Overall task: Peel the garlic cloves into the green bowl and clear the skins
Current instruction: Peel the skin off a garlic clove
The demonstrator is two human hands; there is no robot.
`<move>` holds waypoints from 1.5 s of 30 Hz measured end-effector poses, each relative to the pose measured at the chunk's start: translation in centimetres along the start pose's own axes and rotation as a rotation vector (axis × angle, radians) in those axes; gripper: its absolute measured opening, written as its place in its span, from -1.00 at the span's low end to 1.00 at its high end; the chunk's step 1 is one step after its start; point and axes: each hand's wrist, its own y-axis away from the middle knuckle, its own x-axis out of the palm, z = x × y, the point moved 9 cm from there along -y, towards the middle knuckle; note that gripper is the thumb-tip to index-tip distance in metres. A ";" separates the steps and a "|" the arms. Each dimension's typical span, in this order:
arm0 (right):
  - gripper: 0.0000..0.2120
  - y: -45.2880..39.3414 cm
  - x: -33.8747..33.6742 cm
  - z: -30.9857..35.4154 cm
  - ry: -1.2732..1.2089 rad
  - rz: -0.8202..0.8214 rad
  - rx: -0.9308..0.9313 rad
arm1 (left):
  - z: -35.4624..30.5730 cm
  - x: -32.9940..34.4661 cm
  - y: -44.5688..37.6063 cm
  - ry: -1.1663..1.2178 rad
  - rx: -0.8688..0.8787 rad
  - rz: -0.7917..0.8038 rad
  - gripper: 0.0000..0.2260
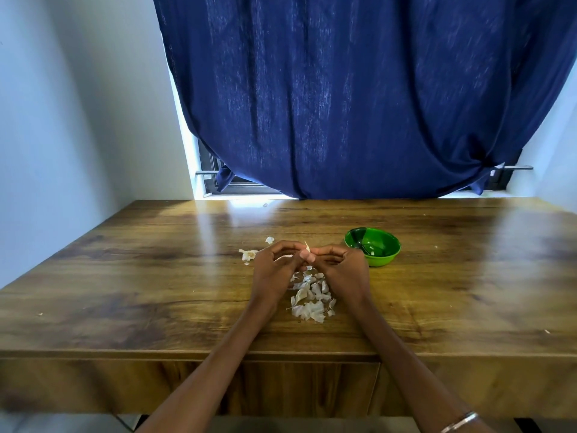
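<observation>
Two hands are brought together over the wooden table (125, 276): a garlic clove (307, 247) is pinched between the left hand (276, 264) and the right hand (338, 264), a sliver of skin sticking up. Peeling is judged well under way. A pile of skins (310, 296) is heaped near the wrists, with more scraps (248, 254) lying to the left. Few pale bits are seen in the green bowl (373, 246), just right of the hands. Skins are yet to be cleared.
</observation>
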 end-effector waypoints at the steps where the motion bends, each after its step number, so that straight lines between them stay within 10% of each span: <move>1: -0.84 0.0 0.2 -0.1 0.008 0.022 0.001 | 0.6 -0.2 -0.1 0.043 -0.050 -0.005 -0.93; 45: -0.93 0.3 0.9 1.9 -0.068 0.119 -0.019 | -1.5 3.2 1.2 -0.554 0.416 0.204 -0.86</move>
